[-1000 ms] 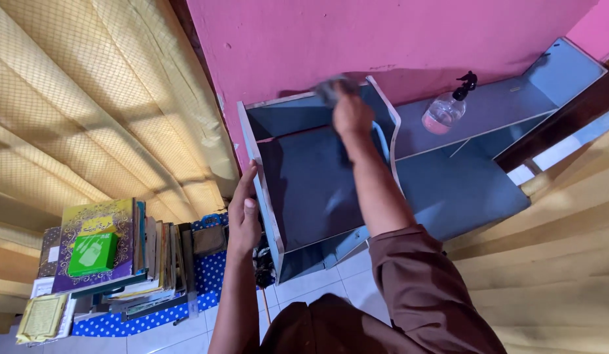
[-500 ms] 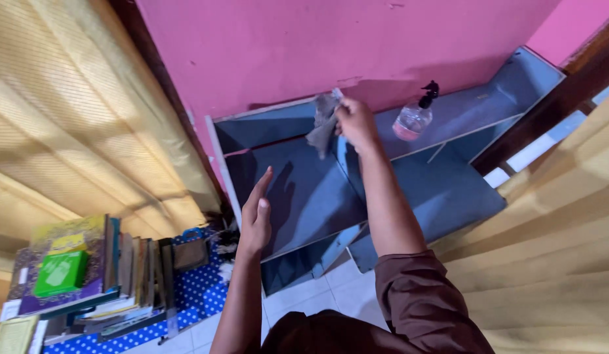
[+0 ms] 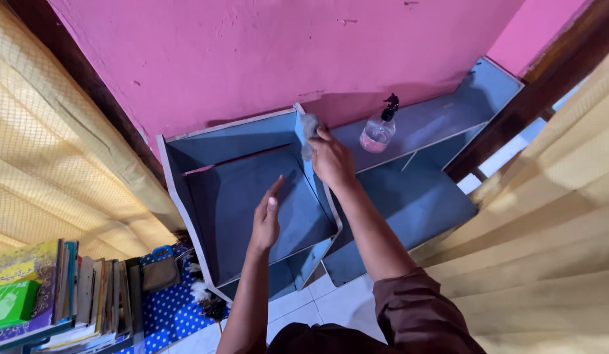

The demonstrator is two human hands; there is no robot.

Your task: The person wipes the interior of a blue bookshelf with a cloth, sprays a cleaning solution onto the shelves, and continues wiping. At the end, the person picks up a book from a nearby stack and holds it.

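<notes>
A blue-grey shelf unit (image 3: pixel 186 210) stands against the pink wall. My right hand (image 3: pixel 332 160) presses a grey cloth (image 3: pixel 309 133) against the top of the upright divider between the deep left compartment and the lower right section. My left hand (image 3: pixel 266 217) hovers over the deep compartment with its fingers straight and together, holding nothing. A clear spray bottle (image 3: pixel 376 131) with a black trigger stands on the upper right shelf, a short way to the right of the cloth.
Yellow curtains (image 3: pixel 48 164) hang at the left and at the right (image 3: pixel 553 229). A stack of books (image 3: pixel 61 288) rests on a blue dotted box (image 3: pixel 170 308) at the lower left, with a small brown pouch (image 3: pixel 160 270) beside it. White floor tiles (image 3: pixel 344 301) show below.
My right hand has shifted the cloth from the back edge of the deep compartment onto the divider's top. My left hand left the shelf's left side panel and now hovers over the compartment.
</notes>
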